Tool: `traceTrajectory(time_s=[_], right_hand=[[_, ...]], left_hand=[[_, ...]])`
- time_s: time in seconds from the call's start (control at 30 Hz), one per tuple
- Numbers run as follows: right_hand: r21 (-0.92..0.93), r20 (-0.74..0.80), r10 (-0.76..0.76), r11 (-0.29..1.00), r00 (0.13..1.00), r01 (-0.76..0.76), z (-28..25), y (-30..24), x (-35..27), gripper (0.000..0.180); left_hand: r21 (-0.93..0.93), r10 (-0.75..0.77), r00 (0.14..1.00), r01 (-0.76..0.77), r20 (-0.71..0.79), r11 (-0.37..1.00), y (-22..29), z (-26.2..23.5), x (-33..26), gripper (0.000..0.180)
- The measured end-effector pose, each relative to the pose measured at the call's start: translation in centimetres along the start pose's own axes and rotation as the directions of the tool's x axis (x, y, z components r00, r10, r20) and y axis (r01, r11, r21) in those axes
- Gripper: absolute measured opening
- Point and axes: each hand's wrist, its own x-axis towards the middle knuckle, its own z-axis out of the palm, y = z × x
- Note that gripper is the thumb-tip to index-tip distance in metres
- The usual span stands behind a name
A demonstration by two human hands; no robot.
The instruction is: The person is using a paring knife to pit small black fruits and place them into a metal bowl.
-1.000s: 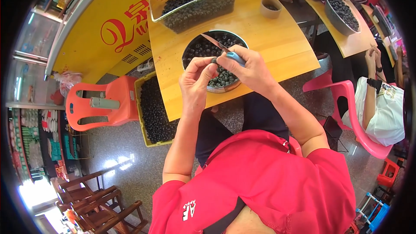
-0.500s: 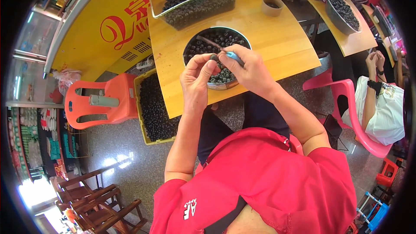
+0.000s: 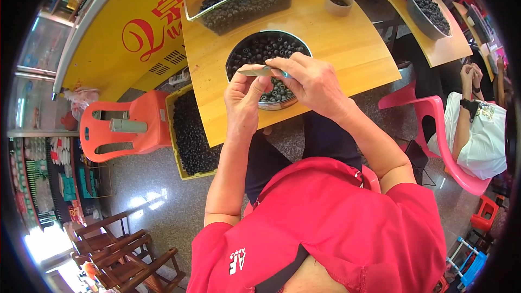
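Note:
My right hand is closed round a small knife with a blue handle, mostly hidden by the fingers. Its flat blade points left, across the fingertips of my left hand. That left hand is closed in a pinch; the small dark round piece in it is largely hidden by the blade. Both hands are over the near side of a round metal bowl. Inside lie many dark round pieces, and greyer-green ones with pale ring-shaped ends nearer me.
On the wooden table stand a clear tub of dark pieces and a small cup. A yellow crate of dark pieces sits beside an orange chair. At right, a person sits near another filled bowl.
The knife has swung from pointing up and left over the bowl to lying nearly level across my left fingertips. Its blade now covers the dark piece that showed there before.

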Motion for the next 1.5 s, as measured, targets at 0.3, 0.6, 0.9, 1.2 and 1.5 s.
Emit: traceTrajectory(time_s=[0.3,0.6,0.9,1.2,1.5], right_hand=[[0.115,-0.04,0.129,0.986,0.991,-0.124,0.4,1.5,0.2,0.015],[0.73,0.392,0.397,0.415,0.83,-0.543,1.1,0.0,0.2,0.024],[0.741,0.604,0.374,0.063,0.704,-0.669,0.5,-0.8,0.2,0.028],[0.688,0.391,0.611,0.304,0.689,-0.659,-1.9,2.7,-1.7,0.024],[0.632,0.403,0.635,0.327,0.659,-0.702,-1.9,2.8,-2.8,0.025]], left_hand=[[0.003,0.016,0.996,-0.016,0.086,1.0,0.6,-0.1,-0.6,0.013],[0.282,0.131,0.99,-0.141,0.054,0.949,0.6,0.0,-0.6,0.014],[0.149,0.136,0.984,-0.152,0.115,0.977,1.2,-1.1,-0.8,0.015],[0.451,0.227,0.88,-0.016,-0.418,0.892,1.2,-17.5,-2.5,0.017],[0.7,0.22,0.709,0.505,-0.67,0.505,-6.9,-34.4,-11.8,0.029]])
